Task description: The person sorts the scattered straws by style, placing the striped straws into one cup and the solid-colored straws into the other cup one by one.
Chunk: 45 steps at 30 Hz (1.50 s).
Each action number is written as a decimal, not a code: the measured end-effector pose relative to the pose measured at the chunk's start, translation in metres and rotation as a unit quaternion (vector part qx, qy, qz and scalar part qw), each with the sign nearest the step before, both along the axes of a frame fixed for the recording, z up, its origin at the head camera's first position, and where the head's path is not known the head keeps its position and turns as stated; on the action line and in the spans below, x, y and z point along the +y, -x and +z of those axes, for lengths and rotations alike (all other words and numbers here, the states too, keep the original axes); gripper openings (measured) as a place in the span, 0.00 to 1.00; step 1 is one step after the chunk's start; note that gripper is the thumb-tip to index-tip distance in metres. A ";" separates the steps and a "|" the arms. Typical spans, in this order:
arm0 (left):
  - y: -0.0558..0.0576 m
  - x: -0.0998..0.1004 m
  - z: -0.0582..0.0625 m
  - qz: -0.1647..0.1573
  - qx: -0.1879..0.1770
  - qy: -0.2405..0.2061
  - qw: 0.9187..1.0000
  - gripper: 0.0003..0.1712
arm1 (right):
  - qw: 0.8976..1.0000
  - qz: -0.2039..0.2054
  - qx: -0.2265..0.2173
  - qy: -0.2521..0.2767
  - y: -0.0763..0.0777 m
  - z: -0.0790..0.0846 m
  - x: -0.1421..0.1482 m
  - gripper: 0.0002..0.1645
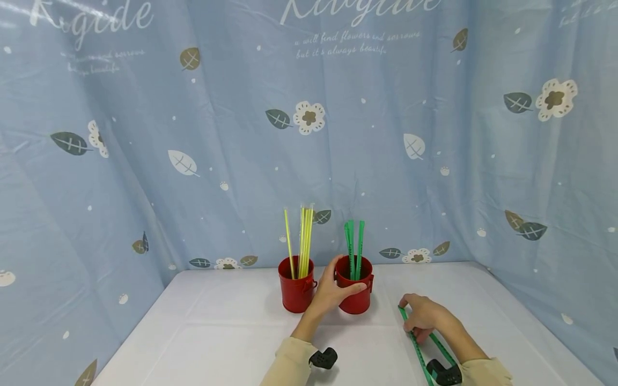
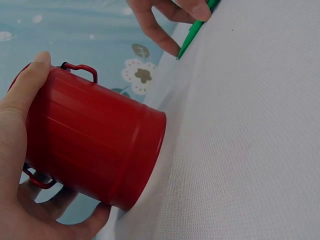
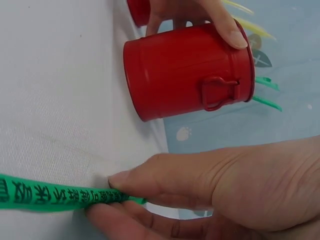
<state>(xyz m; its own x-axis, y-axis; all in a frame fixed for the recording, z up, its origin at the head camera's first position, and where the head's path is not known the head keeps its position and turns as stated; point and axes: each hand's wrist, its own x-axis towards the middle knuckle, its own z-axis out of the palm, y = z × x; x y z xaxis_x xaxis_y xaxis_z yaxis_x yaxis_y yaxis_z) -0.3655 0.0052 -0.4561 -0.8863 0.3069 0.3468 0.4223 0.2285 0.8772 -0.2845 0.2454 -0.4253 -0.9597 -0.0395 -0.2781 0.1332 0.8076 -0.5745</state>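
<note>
My left hand (image 1: 330, 292) holds a small red metal bucket (image 1: 354, 306), with the thumb across its near rim and the fingers around the left side. Several green straws (image 1: 360, 246) stand upright in this bucket. To the right, my right hand (image 1: 426, 317) pinches a long green straw (image 3: 47, 196) with dark printed characters, near its far end, between thumb and fingers. Its near end runs back towards the table's front. A second green straw (image 1: 441, 347) lies partly hidden beneath the right hand and wrist.
Another red bucket (image 1: 294, 297) stands left of the held one, with several yellow straws (image 1: 305, 241) upright in it. A white cloth covers the table (image 1: 217, 343). Behind and beside it hangs a blue patterned curtain (image 1: 232, 134).
</note>
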 end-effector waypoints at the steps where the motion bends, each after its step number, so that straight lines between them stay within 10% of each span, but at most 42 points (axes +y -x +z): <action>1: 0.000 0.000 0.000 0.000 0.000 0.000 1.000 0.51 | 1.000 0.002 -0.001 0.001 0.000 0.000 0.000 0.32; 45: -0.007 0.000 -0.005 0.007 0.014 0.009 1.000 0.54 | 0.990 0.000 0.097 0.098 -0.003 0.001 -0.007 0.30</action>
